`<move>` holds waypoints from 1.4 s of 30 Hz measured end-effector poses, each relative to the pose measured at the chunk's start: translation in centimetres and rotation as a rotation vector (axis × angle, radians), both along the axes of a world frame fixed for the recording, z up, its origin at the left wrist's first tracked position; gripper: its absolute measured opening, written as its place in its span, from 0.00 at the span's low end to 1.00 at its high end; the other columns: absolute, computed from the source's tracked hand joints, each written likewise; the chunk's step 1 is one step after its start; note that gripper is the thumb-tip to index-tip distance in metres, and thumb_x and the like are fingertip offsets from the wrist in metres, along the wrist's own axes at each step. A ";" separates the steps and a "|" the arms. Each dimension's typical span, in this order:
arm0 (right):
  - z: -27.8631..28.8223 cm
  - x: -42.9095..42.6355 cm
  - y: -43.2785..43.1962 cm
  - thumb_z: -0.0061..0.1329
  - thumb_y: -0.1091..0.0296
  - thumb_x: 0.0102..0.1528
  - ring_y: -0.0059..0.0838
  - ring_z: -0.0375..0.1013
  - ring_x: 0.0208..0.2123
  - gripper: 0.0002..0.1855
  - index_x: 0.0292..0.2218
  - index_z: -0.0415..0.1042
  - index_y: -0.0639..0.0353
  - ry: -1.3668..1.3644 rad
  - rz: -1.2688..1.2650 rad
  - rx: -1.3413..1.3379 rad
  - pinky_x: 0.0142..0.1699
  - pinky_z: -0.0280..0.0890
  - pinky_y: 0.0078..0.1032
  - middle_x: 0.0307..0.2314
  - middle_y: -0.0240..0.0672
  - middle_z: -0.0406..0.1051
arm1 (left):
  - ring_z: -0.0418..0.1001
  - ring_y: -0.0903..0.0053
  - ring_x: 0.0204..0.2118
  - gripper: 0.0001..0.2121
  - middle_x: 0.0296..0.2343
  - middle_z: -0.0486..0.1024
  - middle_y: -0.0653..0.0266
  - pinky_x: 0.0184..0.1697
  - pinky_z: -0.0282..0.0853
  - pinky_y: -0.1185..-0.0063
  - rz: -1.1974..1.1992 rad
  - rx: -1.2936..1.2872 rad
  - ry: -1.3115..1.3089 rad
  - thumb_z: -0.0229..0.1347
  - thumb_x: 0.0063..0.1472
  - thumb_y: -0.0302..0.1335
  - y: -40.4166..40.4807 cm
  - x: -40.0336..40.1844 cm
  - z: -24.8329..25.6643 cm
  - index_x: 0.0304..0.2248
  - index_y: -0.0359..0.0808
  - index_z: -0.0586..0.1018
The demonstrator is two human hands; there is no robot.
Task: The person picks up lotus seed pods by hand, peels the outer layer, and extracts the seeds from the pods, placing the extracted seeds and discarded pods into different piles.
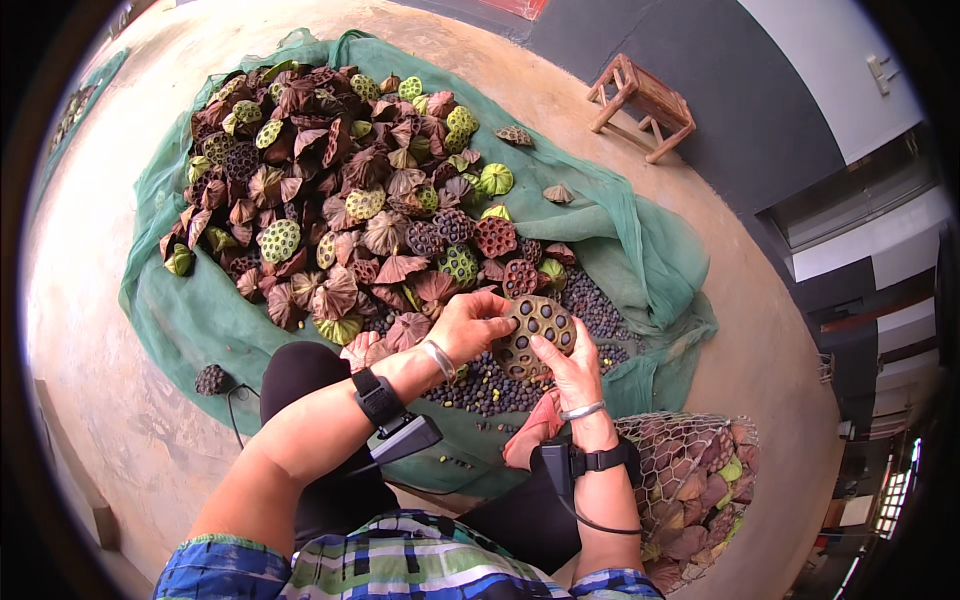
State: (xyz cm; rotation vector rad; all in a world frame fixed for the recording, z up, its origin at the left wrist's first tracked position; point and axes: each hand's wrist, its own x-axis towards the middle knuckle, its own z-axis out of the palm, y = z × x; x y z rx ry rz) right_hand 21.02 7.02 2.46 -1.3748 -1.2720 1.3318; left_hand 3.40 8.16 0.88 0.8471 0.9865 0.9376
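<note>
A brownish lotus seed head (pixel 534 337) with dark seeds in its holes is held between both hands. My right hand (pixel 568 360) grips its right and lower edge, the thumb lying across its face. At its left edge, the fingertips of my left hand (pixel 474 324) touch the rim near a seed; whether they pinch a seed cannot be told. Below and behind the seed head lie loose dark lotus seeds (pixel 487 386), a few of them yellow-green. A large heap of brown and green lotus seed heads (pixel 330 187) rises beyond my hands.
Green netting (pixel 180 330) lies under the heap and the seeds. A mesh bag (pixel 686 487) of seed heads stands at the lower right, by my right forearm. A wooden stool (pixel 645 105) is near the wall. One dark seed head (pixel 213 380) and a black cable lie at left.
</note>
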 end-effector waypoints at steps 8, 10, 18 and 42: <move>0.2 1.0 0.3 0.56 0.65 0.41 0.21 0.69 0.30 0.26 0.40 0.63 0.67 -0.114 0.120 0.081 0.37 0.64 0.19 0.30 0.36 0.70 | 0.69 0.85 0.23 0.10 0.23 0.72 0.68 0.26 0.67 0.85 -0.099 -0.007 0.091 0.54 0.51 0.27 -0.1 -0.3 -0.3 0.32 0.30 0.74; 0.3 1.0 0.0 0.56 0.67 0.41 0.21 0.69 0.29 0.25 0.39 0.63 0.68 -0.093 0.138 0.064 0.36 0.65 0.19 0.29 0.36 0.70 | 0.69 0.85 0.20 0.08 0.21 0.72 0.67 0.24 0.66 0.86 -0.109 0.008 0.126 0.54 0.52 0.27 -0.3 -0.1 -0.9 0.30 0.29 0.75; -0.2 0.5 -1.5 0.54 0.62 0.43 0.23 0.70 0.27 0.23 0.38 0.65 0.68 -0.267 0.139 0.137 0.34 0.65 0.21 0.27 0.37 0.71 | 0.64 0.83 0.13 0.07 0.12 0.69 0.65 0.16 0.62 0.82 -0.063 0.011 0.265 0.52 0.46 0.26 -1.2 1.0 -1.6 0.19 0.28 0.75; 0.9 1.5 -0.8 0.55 0.65 0.43 0.17 0.67 0.30 0.21 0.38 0.66 0.65 0.209 0.143 0.086 0.38 0.63 0.17 0.29 0.30 0.70 | 0.66 0.88 0.17 0.08 0.19 0.70 0.71 0.19 0.61 0.89 -0.101 0.097 0.065 0.58 0.48 0.25 -0.6 -0.2 1.2 0.27 0.33 0.72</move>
